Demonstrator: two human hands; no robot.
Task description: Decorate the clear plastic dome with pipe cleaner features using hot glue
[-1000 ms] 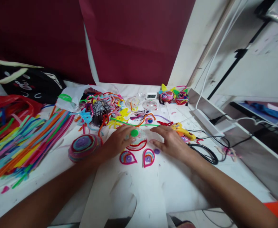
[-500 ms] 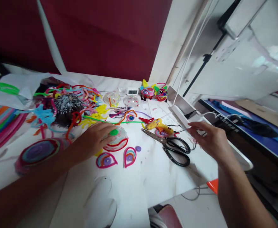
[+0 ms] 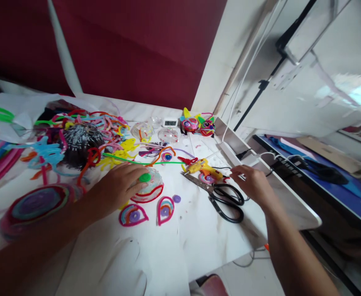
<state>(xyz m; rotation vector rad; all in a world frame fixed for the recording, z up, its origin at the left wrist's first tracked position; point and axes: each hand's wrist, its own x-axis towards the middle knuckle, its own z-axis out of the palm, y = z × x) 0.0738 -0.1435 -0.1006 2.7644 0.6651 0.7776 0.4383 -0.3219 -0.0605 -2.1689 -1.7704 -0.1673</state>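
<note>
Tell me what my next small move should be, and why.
I'd probably ease your right hand left onto the yellow glue gun: that hand is just right of it, while your left hand is occupied at the clear dome.

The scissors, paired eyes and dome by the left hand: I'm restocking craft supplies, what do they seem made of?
Scissors: metal blades, grey with a dull sheen; smooth black handles, probably plastic. Paired eyes: matte coloured strips, likely pipe cleaners, though blur hides any fuzz. Dome: probably clear plastic, somewhat glossy, as it looks see-through; glass possible.
</note>
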